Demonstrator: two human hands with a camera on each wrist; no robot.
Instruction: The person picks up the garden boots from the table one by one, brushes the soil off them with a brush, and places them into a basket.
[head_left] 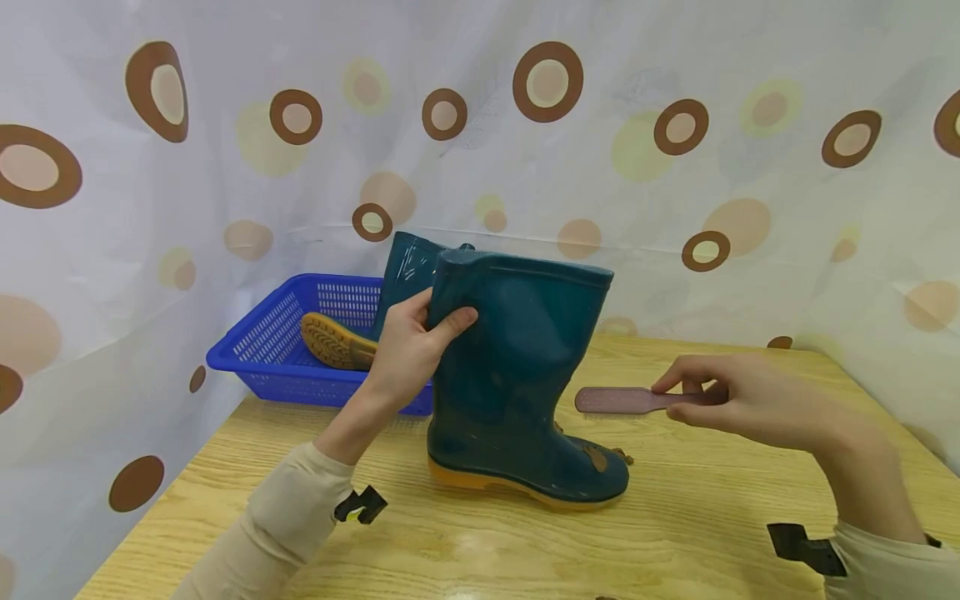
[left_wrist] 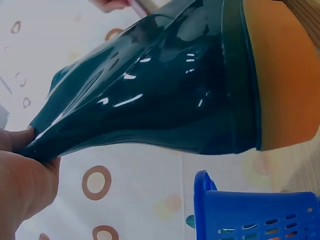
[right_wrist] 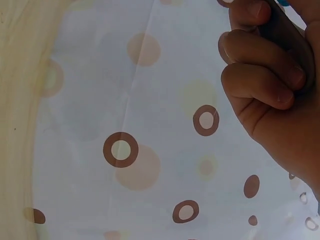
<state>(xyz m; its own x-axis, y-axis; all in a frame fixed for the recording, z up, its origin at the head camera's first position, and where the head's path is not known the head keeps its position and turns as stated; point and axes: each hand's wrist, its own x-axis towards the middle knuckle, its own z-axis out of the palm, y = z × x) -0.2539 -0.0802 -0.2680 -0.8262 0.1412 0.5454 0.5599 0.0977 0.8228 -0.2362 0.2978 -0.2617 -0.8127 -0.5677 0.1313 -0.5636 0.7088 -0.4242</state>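
A dark teal rain boot with a tan sole and a brown decoration on its toe stands upright on the wooden table. My left hand pinches the back of its shaft near the top, with the thumb on the near side. In the left wrist view the rubber of the boot is squeezed between thumb and fingers. To the right of the boot, my right hand grips a pinkish brush by its handle. The brush is held level, bristles downward, its head just above and right of the toe.
Behind and left of the boot stands a blue plastic basket with slotted walls. A second teal boot rises from it, and a tan patterned sole shows inside. A white sheet with brown circles hangs behind the wooden table.
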